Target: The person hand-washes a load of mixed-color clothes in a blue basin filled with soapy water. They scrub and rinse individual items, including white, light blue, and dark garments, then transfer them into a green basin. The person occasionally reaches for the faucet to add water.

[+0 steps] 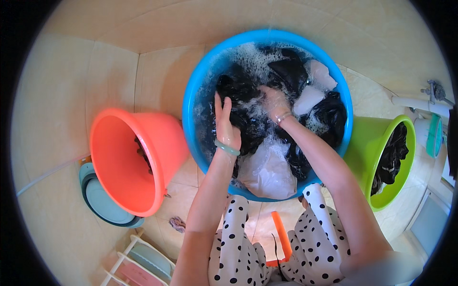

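Observation:
A big blue tub [187, 102] in front of me holds foamy water and soaked clothes. My left hand [227, 126], a pale green bangle at its wrist, rests against wet black cloth [238, 88] in the tub's left half. Its fingers are stretched and apart. My right hand [276, 102], wearing a bracelet, is closed on the same dark cloth; suds and cloth partly hide its fingertips. White cloth [269, 171] bulges out of the water at the near side. More white pieces [309, 99] and black cloth [330, 117] lie at the right.
An orange-red bucket [164, 157] lies tipped at the left, with something dark inside. On the right a green bucket [360, 143], also tilted, holds dark clothes [393, 155]. Grey-blue basins [109, 200] and a white rack [123, 257] stand lower left. A tap [433, 91] is far right.

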Motion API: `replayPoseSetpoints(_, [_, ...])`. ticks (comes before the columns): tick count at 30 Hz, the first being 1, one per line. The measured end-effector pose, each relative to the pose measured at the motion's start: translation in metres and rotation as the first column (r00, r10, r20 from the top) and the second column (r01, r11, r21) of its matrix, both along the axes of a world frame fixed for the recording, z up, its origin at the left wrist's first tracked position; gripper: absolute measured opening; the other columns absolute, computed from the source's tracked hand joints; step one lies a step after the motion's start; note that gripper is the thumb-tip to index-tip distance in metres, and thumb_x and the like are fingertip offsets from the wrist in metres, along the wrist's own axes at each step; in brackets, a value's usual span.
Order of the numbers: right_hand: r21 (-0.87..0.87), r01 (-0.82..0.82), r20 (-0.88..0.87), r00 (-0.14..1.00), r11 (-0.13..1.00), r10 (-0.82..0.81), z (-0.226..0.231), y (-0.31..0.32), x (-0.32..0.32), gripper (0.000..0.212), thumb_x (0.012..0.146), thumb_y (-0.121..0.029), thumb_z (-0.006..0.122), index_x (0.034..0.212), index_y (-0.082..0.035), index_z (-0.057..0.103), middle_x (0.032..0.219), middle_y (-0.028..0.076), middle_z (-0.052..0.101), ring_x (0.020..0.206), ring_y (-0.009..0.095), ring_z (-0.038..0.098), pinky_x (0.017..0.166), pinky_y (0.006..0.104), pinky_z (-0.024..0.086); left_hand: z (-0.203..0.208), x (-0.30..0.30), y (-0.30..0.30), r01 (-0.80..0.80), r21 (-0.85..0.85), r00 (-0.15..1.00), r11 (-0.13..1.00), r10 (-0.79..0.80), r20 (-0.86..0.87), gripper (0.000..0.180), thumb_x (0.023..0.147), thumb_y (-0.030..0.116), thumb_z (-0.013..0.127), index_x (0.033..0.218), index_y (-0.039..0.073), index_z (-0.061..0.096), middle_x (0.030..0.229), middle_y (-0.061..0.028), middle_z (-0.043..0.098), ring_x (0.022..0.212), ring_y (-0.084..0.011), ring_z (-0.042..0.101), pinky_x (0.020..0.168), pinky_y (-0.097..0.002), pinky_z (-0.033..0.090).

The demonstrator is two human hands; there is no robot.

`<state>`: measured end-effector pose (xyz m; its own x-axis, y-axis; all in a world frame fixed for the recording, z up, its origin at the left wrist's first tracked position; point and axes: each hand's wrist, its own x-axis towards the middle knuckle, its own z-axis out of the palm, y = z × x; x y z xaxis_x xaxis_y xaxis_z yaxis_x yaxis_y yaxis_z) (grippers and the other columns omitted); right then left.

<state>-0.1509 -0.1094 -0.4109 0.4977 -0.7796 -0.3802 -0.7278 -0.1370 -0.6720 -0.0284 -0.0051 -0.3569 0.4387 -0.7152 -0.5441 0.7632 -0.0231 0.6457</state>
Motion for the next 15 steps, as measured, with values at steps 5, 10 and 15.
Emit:
replayPoseSetpoints(5, [-0.318, -0.044, 0.431, 0.883, 0.947, 0.185, 0.096, 0.05, -0.009, 0.025, 0.074, -0.027, 0.076, 0.092, -0.012, 0.067, 0.103, 0.01, 0.057, 0.092, 0.03, 0.061, 0.072, 0.0364, 0.053, 0.008, 0.018, 0.005, 0.125, -0.24, 0.965, 0.963, -0.174, -0.196, 0.055, 0.099, 0.046, 0.046, 0.143, 0.014, 0.037, 0.137, -0.0092, 0.05, 0.121, -0.0249, 0.053, 0.1, -0.0416, 0.045])
replayPoseSetpoints(10, [-0.685, -0.284, 0.241, 0.78, 0.671, 0.577, 0.156, 0.091, -0.012, 0.017, 0.07, -0.025, 0.074, 0.082, -0.018, 0.064, 0.104, 0.003, 0.054, 0.087, 0.023, 0.054, 0.066, 0.0321, 0.049, 0.053, 0.001, -0.016, 0.1, -0.352, 0.937, 0.931, -0.207, -0.28, 0.052, 0.099, 0.036, 0.051, 0.146, 0.018, 0.034, 0.135, -0.0136, 0.051, 0.122, -0.0269, 0.052, 0.103, -0.0431, 0.044])
replayPoseSetpoints(15, [-0.722, -0.077, 0.363, 0.803, 0.687, 0.472, 0.161, 0.099, 0.011, 0.023, 0.066, -0.028, 0.076, 0.085, -0.021, 0.065, 0.105, -0.001, 0.053, 0.077, 0.02, 0.052, 0.054, 0.0276, 0.046, 0.057, 0.004, -0.02, 0.102, -0.357, 0.939, 0.928, -0.208, -0.273, 0.046, 0.097, 0.04, 0.054, 0.135, 0.015, 0.048, 0.11, -0.0099, 0.061, 0.102, -0.0208, 0.06, 0.09, -0.0353, 0.05])
